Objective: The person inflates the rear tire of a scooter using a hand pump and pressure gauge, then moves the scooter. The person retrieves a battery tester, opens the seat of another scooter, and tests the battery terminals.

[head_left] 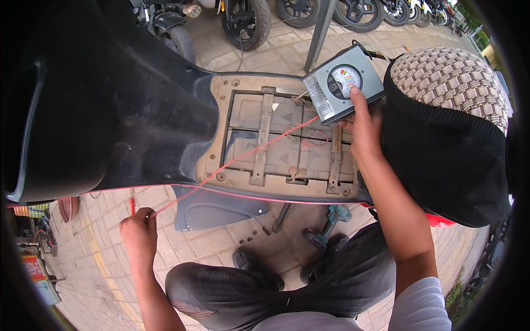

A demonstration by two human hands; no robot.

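My right hand [365,124] grips a grey box-shaped battery tester [326,99] with a round dial, its thumb over the lower edge of the dial. A red lead [251,151] runs from the tester, slanting across the scooter's open battery bay [216,165] to my left hand. Pinched closed on this lead, my left hand [139,230] is out past the scooter's near side. Just above that hand, a red probe [132,205] points upward. Dusty batteries [248,113] lie in the bay under metal straps [265,138]. The left fingertips are partly hidden.
A woven-covered seat [452,83] stands to the right, a black front shield [149,110] to the left. A detached side panel [221,214], a teal power drill [329,222], a screwdriver [259,225] and small dark parts [248,239] lie near my feet. Parked motorcycles [245,25] line the back.
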